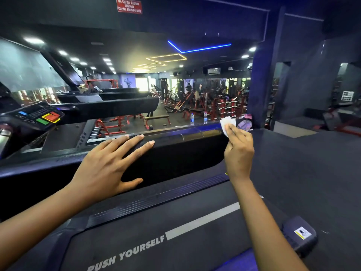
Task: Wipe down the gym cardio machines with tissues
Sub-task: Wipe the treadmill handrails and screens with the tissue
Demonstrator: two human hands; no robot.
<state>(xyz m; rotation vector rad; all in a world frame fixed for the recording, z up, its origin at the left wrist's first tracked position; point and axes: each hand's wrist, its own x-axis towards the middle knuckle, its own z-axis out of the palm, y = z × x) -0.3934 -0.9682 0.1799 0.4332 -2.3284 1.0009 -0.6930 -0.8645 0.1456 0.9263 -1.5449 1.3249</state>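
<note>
A black treadmill fills the lower view, its belt (195,231) printed with "PUSH YOURSELF". The treadmill's front hood (175,153) runs across the middle. My left hand (109,163) lies flat on the hood's top edge, fingers straight and spread. My right hand (237,147) pinches a white tissue (226,124) and presses it against the hood's right end, near the top edge.
A neighbouring treadmill console (37,116) with red, green and blue buttons stands at the left. Two water bottles (198,118) and a purple cloth (245,123) sit on the ledge behind the hood. A dark pillar (261,85) rises at the right. Red weight machines fill the hall beyond.
</note>
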